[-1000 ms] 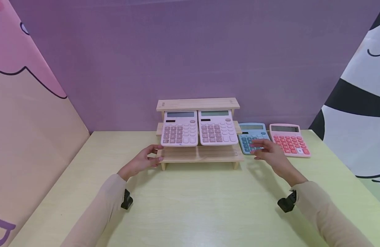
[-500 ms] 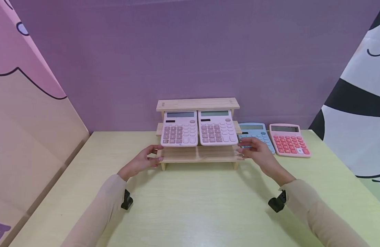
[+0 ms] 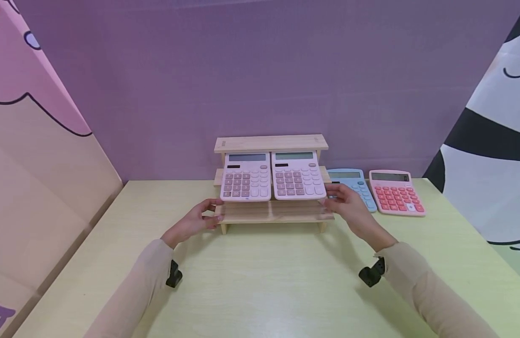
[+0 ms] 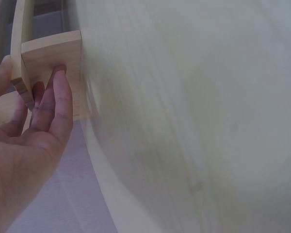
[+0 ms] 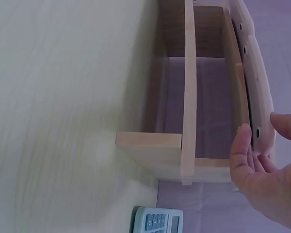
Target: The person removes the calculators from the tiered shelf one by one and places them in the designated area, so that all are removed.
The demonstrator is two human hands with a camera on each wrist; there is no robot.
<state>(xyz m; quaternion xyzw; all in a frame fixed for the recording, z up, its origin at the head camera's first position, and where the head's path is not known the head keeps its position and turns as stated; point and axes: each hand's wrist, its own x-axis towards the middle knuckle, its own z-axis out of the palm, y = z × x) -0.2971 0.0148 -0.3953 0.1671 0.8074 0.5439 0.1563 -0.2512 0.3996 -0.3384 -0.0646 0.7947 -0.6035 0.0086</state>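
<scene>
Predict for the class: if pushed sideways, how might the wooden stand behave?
The wooden stand would probably feel stiff, being built of flat boards. It seems likelier to slide than tip, standing on wide-set legs. The two calculators on it might shift; no fastening shows.

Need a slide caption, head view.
Left hand gripping a wooden rack bearing two pale calculators, right hand at the corner of the right one; blue calculator and pink calculator to the right.

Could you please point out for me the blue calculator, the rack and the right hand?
Blue calculator (image 3: pixel 363 191): head view, on its keys.
Rack (image 3: pixel 274 213): head view, on its lowest shelf.
Right hand (image 5: pixel 270 187): right wrist view, mid-hand.
</scene>
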